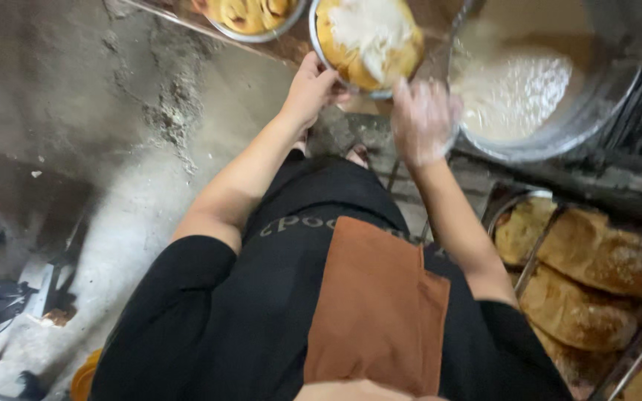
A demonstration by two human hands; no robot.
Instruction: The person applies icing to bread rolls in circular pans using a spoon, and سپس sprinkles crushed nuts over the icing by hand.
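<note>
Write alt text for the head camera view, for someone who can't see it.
Seen from above, a person's left hand grips the rim of a round tin of rolls topped with white icing, while the blurred right hand hangs beside a large metal bowl. Browned loaves sit at lower right.

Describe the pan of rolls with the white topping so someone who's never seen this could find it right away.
Start at the big metal bowl of white icing at the top right. Just left of it sits a round pan of golden rolls, its rim touched by the left hand, with the right hand close by. Unlike the neighbouring pan further left, its rolls are covered with white icing.
</note>
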